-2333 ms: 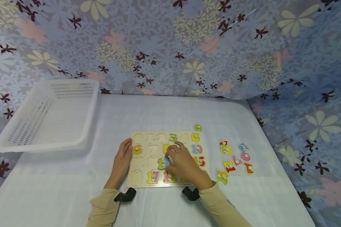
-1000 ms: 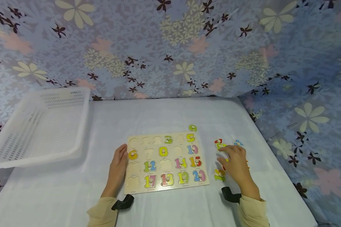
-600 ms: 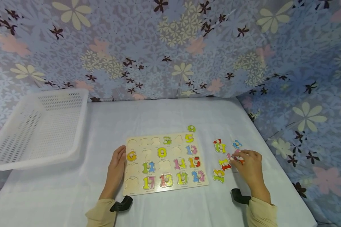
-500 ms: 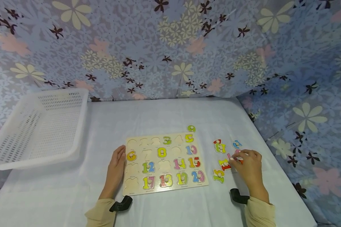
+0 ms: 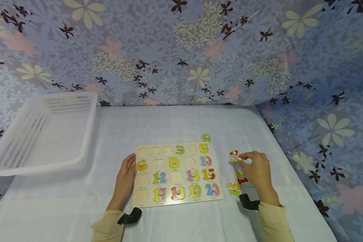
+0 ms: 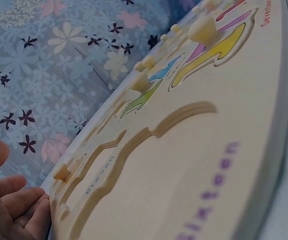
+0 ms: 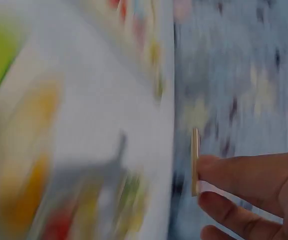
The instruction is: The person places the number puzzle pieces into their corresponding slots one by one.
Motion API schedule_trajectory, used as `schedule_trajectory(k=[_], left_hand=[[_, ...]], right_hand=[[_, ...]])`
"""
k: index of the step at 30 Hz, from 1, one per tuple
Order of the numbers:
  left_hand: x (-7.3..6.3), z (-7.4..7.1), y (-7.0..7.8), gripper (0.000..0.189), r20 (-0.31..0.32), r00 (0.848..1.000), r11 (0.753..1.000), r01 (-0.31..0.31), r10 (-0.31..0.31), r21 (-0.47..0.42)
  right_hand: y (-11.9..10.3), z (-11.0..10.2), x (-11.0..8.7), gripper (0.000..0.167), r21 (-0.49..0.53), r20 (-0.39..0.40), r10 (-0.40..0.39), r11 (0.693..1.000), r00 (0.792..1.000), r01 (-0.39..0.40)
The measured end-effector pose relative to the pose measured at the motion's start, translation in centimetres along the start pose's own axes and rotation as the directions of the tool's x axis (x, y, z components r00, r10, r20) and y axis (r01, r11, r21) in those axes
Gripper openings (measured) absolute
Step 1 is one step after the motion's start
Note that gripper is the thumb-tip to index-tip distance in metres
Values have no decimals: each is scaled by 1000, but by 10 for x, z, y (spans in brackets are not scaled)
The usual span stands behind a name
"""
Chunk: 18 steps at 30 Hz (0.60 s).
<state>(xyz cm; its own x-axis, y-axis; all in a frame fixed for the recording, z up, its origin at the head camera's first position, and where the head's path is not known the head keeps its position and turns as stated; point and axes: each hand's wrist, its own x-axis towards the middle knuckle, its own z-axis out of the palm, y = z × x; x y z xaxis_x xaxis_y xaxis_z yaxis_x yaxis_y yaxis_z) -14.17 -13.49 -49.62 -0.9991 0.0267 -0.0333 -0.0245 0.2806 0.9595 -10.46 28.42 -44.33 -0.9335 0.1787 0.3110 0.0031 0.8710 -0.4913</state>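
Observation:
The wooden number puzzle board [image 5: 166,171] lies on the white table, some recesses bare and others filled with knobbed number pieces. My left hand [image 5: 126,173] rests against its left edge with fingers extended; in the left wrist view, the fingertips [image 6: 36,210] touch the board's side. My right hand [image 5: 258,171] pinches a pink number 7 puzzle piece between thumb and fingers, raised right of the board. The right wrist view shows that piece [image 7: 195,162] edge-on. Below the hand lie the number 11 [image 5: 241,178] and number 16 [image 5: 234,190] pieces.
A green number 9 piece [image 5: 206,138] lies just beyond the board's far right corner. A red piece [image 5: 234,153] sits near the right fingertips. The white plastic basket [image 5: 90,134] stands at the left, and flowered cloth [image 5: 166,84] hangs behind the table.
My right hand has gone from the board to the loose pieces, picked up the pink 7 and moved it left and up. The 12 now sits in its recess. My left hand stays at the board's edge.

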Motion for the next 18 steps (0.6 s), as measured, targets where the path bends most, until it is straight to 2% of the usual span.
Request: schedule_trajectory(k=[3,5,8,11,14,16,18], left_hand=[[0,0,0,49,7,1000,1000,0,0,2],[1,0,0,49,11,1000,1000,3,-4,14],[3,1,0,48,10,1000,1000,13,-13,25],[4,1,1,48,13,1000,1000,9,-9,18],[3,-1,2,48,16,1000,1000,2,-2,-4],[2,-1,2,48,16,1000,1000,0,0,-14],[1,-2,2,48,15,1000,1000,-1,1,-19]], right_hand=[[-33,16,20,17,52,91,-137,990,986,132],[-57,31,30,17,98,141,-247,967,959,235],[-94,55,41,15,169,235,-385,920,892,352],[-128,80,50,11,198,334,-498,867,801,457],[-154,104,54,7,201,396,-568,821,722,535],[-165,115,55,7,195,418,-601,792,682,578],[-173,123,54,7,185,423,-621,772,660,608]])
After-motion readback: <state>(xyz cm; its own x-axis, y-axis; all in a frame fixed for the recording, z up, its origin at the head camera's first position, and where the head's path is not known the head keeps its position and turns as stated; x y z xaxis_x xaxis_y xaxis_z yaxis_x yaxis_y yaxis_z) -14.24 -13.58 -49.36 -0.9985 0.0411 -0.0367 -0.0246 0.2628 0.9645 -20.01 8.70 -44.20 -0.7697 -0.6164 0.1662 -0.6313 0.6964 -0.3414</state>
